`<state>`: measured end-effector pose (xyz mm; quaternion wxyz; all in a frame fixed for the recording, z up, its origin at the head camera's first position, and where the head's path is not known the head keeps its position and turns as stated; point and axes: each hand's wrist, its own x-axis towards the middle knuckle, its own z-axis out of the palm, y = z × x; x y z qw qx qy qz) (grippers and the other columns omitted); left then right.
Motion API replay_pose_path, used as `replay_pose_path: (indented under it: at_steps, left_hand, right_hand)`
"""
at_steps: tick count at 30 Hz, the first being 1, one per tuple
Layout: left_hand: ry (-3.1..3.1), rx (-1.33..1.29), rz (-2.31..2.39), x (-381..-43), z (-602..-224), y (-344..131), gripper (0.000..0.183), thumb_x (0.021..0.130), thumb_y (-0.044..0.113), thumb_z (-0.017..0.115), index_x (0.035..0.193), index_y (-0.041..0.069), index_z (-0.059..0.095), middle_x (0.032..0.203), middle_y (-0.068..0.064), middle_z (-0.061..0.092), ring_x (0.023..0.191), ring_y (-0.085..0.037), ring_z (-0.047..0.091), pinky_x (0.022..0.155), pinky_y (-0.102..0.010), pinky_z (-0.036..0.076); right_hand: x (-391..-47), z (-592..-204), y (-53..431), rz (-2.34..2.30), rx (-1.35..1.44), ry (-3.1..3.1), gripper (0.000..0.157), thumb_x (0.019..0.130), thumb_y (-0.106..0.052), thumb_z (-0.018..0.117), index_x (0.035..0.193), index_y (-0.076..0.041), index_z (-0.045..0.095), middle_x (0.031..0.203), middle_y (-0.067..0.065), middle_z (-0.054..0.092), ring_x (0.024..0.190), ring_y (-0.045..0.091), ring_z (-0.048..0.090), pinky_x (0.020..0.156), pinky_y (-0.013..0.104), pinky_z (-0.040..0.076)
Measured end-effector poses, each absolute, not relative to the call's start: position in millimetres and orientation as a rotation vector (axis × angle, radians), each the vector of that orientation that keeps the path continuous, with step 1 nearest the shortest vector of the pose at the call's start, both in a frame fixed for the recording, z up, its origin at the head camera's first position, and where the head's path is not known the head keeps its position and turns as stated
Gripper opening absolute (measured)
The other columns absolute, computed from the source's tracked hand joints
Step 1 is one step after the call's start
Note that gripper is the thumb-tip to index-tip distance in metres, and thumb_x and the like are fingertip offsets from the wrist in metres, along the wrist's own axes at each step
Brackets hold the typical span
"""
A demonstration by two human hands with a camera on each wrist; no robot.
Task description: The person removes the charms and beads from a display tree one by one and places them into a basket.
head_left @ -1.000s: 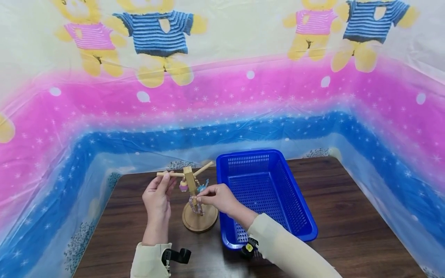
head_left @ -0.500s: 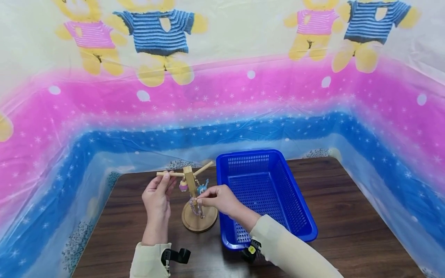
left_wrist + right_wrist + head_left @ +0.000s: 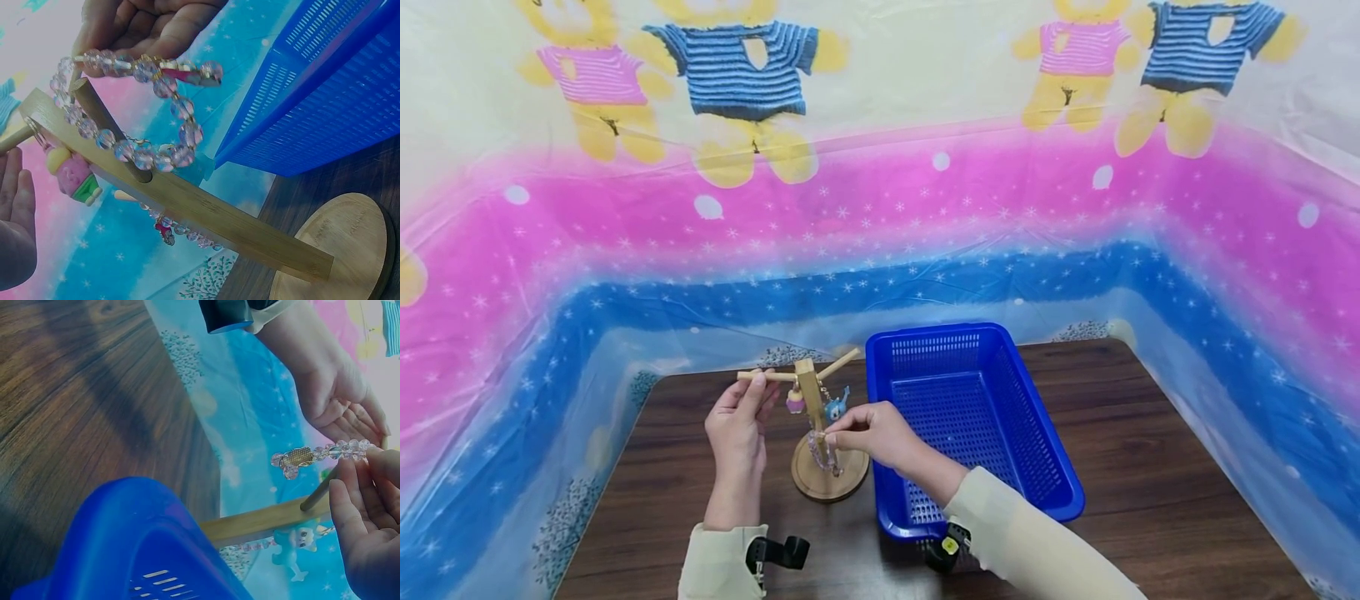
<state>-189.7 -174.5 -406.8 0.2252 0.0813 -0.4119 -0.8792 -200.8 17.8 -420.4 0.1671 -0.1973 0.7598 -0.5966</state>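
My left hand pinches the left top peg of a wooden stand with a round base. In my right hand, finger and thumb pinch a clear pinkish bead bracelet at its upper side. A front peg of the stand shows within the bracelet's loop; whether the loop is fully around it I cannot tell. A pink, yellow and green figure charm hangs by a ring near my left hand. On the other side dangles a blue figure charm. Another bead bracelet hangs behind the post.
A blue perforated basket stands just right of the wooden stand, under my right forearm. Dark wood-grain table extends around both. A printed curtain rises behind the table's back edge and at its sides.
My right hand has shifted slightly down and toward me, with the bracelet hanging a little lower. The left hand keeps its hold on the peg.
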Motion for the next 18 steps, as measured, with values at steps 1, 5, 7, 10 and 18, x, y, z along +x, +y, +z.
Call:
replay_pose_path:
  at_steps: [1, 5, 7, 10, 18]
  left_hand:
    - [-1.133, 0.227, -2.428, -190, -407, -175, 0.015, 0.095, -0.001, 0.068, 0.085, 0.007, 0.076, 0.082, 0.000, 0.081, 0.074, -0.008, 0.078, 0.074, -0.019, 0.066]
    - [-1.138, 0.221, -2.428, -189, -407, -176, 0.016, 0.095, -0.001, 0.068, 0.085, 0.008, 0.076, 0.082, -0.001, 0.081, 0.075, -0.008, 0.079, 0.074, -0.019, 0.066]
    - [-1.138, 0.215, -2.428, -189, -408, -176, 0.017, 0.095, -0.001, 0.068, 0.084, 0.009, 0.076, 0.082, -0.001, 0.081, 0.075, -0.008, 0.079, 0.075, -0.019, 0.066]
    - [-1.135, 0.207, -2.429, -189, -407, -176, 0.018, 0.095, -0.001, 0.068, 0.084, 0.010, 0.076, 0.083, -0.001, 0.081, 0.075, -0.007, 0.079, 0.074, -0.019, 0.066]
    - [-1.150, 0.210, -2.411, -189, -406, -175, 0.017, 0.095, -0.001, 0.068, 0.085, 0.009, 0.077, 0.082, 0.000, 0.081, 0.075, -0.007, 0.078, 0.074, -0.019, 0.066]
  right_hand:
    - [-200, -419, 19, -1.694, -0.564, 2.163, 0.017, 0.094, -0.014, 0.074, 0.103, 0.000, 0.078, 0.103, 0.017, 0.078, 0.078, 0.002, 0.064, 0.071, 0.017, 0.057]
    - [-198, -413, 22, -1.687, -0.576, 2.159, 0.019, 0.093, -0.015, 0.075, 0.102, 0.001, 0.078, 0.101, 0.016, 0.078, 0.078, 0.002, 0.064, 0.071, 0.017, 0.056]
    - [-197, -410, 24, -1.684, -0.576, 2.153, 0.019, 0.094, -0.015, 0.075, 0.103, 0.002, 0.078, 0.101, 0.015, 0.078, 0.078, 0.002, 0.064, 0.072, 0.018, 0.056]
    - [-196, -405, 28, -1.672, -0.583, 2.147, 0.020, 0.094, -0.015, 0.074, 0.104, 0.002, 0.077, 0.101, 0.015, 0.077, 0.079, 0.002, 0.065, 0.074, 0.018, 0.057]
    - [-199, -389, 45, -1.591, -0.645, 2.208, 0.019, 0.095, -0.016, 0.073, 0.105, 0.000, 0.078, 0.101, 0.015, 0.078, 0.083, 0.003, 0.066, 0.082, 0.025, 0.060]
